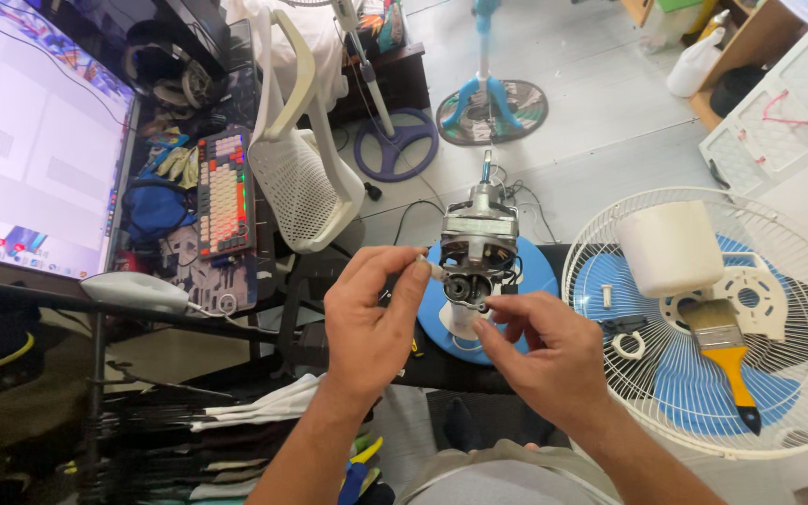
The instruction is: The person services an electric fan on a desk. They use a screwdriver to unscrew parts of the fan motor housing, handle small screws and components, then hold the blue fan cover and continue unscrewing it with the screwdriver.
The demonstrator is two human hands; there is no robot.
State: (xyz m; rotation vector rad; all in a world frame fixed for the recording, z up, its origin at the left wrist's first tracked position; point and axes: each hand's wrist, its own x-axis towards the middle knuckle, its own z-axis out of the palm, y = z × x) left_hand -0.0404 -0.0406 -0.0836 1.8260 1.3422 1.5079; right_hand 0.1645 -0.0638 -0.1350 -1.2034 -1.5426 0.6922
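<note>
A fan motor (480, 245) with a metal body and an upward shaft stands on a blue fan base (537, 272) in the middle. My left hand (369, 318) pinches a small white part (430, 268) just left of the motor's lower housing. My right hand (542, 348) steadies the bottom of the motor, with its fingertips on the dark round opening.
A white fan grille (600, 374) lies at the right with a blue blade, a white cup-shaped cover (670, 247), a yellow-handled paintbrush (727, 352) and small white parts on it. A white chair (303, 178), a keyboard (223, 192) and a large monitor (35, 140) stand at the left. Two fan stands sit beyond.
</note>
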